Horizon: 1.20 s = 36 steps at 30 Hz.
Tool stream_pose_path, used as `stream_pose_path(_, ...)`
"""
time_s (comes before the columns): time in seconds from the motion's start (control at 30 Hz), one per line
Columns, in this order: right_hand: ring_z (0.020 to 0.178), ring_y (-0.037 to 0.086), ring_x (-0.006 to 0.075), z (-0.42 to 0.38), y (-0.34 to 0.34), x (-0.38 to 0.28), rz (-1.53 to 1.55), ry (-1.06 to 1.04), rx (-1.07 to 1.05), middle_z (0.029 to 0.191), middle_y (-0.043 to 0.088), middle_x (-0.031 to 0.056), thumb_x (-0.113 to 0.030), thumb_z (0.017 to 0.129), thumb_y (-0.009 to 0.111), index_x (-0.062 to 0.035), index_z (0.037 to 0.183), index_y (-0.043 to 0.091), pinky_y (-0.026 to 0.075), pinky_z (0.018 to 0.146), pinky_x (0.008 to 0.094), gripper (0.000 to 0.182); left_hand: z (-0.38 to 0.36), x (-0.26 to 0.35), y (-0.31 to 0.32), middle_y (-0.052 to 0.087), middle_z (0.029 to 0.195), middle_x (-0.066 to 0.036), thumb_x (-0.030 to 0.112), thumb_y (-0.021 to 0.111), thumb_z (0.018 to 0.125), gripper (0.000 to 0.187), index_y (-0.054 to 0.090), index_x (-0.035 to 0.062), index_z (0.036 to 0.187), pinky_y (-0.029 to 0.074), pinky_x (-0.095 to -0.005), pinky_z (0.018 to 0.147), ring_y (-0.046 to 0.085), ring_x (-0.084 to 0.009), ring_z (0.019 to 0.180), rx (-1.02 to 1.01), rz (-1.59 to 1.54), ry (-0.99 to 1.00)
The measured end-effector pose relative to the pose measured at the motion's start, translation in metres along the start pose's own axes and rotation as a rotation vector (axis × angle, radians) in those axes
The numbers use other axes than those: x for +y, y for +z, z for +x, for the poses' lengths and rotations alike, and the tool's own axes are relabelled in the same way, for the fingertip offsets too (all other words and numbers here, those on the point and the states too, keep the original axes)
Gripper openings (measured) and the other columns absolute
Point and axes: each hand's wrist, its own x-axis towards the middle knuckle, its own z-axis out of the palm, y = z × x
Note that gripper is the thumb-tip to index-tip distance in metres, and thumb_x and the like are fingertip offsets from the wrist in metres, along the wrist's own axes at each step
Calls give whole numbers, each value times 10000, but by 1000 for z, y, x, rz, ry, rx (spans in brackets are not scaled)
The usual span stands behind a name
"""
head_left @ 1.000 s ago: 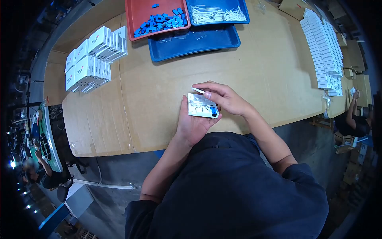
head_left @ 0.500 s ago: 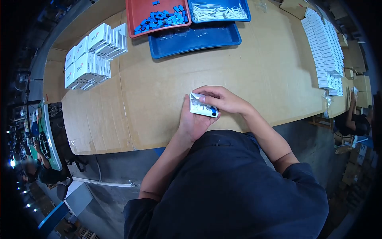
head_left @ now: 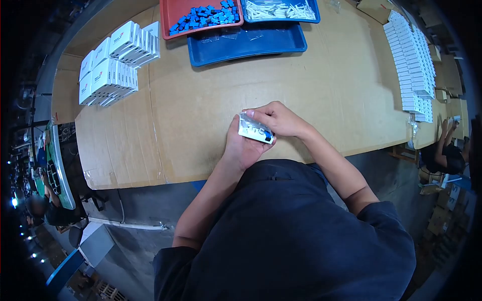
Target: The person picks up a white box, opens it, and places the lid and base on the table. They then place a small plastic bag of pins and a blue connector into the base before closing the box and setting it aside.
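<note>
A small white box [head_left: 254, 132] lies tilted in my left hand [head_left: 242, 151], whose palm and fingers support it from below and along its left side. Its upward side seems open, showing a shiny clear patch, white pieces and a blue piece at the lower right corner. My right hand [head_left: 281, 120] grips the top edge of the same box with the thumb on its face. The right fingers behind the box are partly hidden.
A red tray [head_left: 173, 16] of blue pieces and a blue tray [head_left: 283, 20] of white sticks stand beyond an overlapping larger blue tray [head_left: 251, 54]. White boxes are stacked at left [head_left: 103, 75] and right [head_left: 409, 60]. Other people sit at both sides.
My right hand has shifted from over the box's face to its top edge, uncovering more of the inside. The whole view has moved slightly.
</note>
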Motion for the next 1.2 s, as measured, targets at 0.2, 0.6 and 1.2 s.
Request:
stream_pose_path(0.2, 695, 656, 178, -1, -2, -7, 5, 43, -24, 786, 753, 170, -491, 1051, 596, -1, 1090, 793, 551, 715, 358, 529, 4, 0, -5, 614, 1339, -109, 577, 202, 1112, 613, 532, 158, 1414, 497, -525, 974, 602, -291, 1172, 39, -9, -12)
stream_pose_path(0.6, 639, 587, 112, 0, -2, -4, -20, 47, -37, 705, 715, 94, -452, 1073, 588, 9, 1115, 789, 527, 636, 324, 504, 0, 2, -2, 674, 1243, -90, 542, 324, 1101, 526, 603, 156, 1322, 522, -502, 929, 636, -279, 1111, 36, -11, -31)
stream_pose_path(1.2, 932, 692, 166, -11, -1, -4, 100, 43, -113, 1058, 771, 146, -434, 1102, 538, -13, 1343, 698, 559, 870, 317, 511, -2, 6, -8, 616, 1378, -127, 494, 278, 1116, 558, 530, 109, 1431, 468, -573, 1057, 582, -321, 1275, -53, -25, -38)
